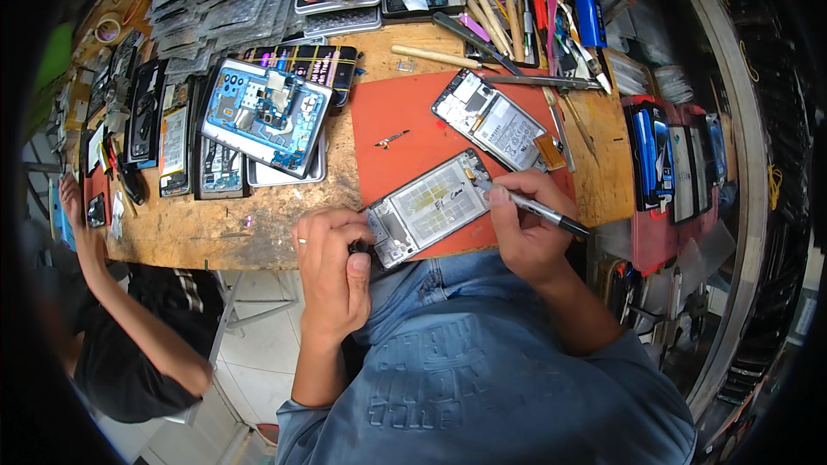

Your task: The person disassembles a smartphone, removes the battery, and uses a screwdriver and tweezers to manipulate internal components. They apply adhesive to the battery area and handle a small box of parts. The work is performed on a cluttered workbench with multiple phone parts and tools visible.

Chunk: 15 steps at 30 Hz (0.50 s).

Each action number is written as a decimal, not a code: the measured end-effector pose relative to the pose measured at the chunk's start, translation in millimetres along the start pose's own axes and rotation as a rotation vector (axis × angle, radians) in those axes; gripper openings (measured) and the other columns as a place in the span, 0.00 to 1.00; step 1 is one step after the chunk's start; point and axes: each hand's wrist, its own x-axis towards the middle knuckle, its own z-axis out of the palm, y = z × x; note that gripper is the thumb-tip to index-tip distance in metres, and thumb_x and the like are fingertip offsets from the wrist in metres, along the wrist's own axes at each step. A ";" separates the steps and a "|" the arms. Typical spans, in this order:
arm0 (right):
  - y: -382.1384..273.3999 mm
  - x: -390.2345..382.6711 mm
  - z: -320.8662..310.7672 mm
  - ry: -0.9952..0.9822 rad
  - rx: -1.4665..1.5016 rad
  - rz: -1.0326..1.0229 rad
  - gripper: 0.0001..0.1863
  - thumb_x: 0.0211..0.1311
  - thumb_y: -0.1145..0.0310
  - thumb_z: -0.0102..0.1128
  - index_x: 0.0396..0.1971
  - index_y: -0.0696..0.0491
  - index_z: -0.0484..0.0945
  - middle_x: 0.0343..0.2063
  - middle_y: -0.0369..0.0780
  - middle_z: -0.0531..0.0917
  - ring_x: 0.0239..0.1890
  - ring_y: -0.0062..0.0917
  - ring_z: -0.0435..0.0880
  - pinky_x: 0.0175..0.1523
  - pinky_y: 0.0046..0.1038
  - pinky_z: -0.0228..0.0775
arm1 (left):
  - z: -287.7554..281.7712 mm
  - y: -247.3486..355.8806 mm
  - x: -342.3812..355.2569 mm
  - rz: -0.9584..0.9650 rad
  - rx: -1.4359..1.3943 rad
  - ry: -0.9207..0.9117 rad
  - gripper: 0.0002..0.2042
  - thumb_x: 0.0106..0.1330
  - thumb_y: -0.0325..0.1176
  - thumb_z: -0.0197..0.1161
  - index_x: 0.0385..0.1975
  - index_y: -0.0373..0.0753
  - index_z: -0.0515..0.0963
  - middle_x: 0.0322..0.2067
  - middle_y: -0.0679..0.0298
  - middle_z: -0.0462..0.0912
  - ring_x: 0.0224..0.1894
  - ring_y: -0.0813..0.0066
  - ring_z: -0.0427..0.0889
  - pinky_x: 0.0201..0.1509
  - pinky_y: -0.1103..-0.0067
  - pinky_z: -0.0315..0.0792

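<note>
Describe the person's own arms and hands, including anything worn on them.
Both hands are ungloved. The left hand wears a thin, pale ring on one finger; no ring shows on the right hand. The forearms are bare, emerging from loose blue-grey sleeves. No watch shows.

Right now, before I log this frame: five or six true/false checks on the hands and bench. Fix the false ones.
1. The right hand holds a marker. True.
2. The left hand is empty. False: it holds a small black piece.
3. The phone frame between the hands has handwriting on it. True.
4. The phone with an exposed battery lies to the left of the phone frame. False: it lies beyond it, to the right.
5. The mat is green. False: it is orange-red.
6. Another person's forearm shows at the left of the picture. True.
</note>
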 end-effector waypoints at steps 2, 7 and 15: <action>-6.7 -0.9 3.6 -0.033 0.108 0.002 0.05 0.71 0.78 0.73 0.40 0.59 0.84 0.29 0.37 0.88 0.28 0.14 0.84 0.31 0.23 0.75 | 2.3 8.0 8.1 0.024 0.016 0.040 0.05 0.75 0.30 0.64 0.46 0.39 0.83 0.44 0.58 0.85 0.50 0.53 0.79 0.60 0.58 0.65; -34.8 -2.5 7.5 -0.255 0.238 -0.068 0.07 0.68 0.78 0.76 0.41 0.60 0.86 0.30 0.38 0.89 0.28 0.16 0.86 0.33 0.22 0.77 | 3.1 20.7 17.4 0.079 0.074 0.004 0.09 0.71 0.33 0.69 0.48 0.42 0.87 0.39 0.65 0.85 0.48 0.59 0.80 0.59 0.61 0.66; -38.7 -1.7 12.7 -0.480 0.198 -0.156 0.09 0.64 0.79 0.79 0.41 0.58 0.87 0.29 0.41 0.88 0.28 0.23 0.87 0.33 0.27 0.75 | 11.9 33.0 8.6 0.158 -0.111 -0.029 0.13 0.59 0.26 0.71 0.44 0.38 0.87 0.35 0.63 0.85 0.41 0.59 0.83 0.55 0.62 0.69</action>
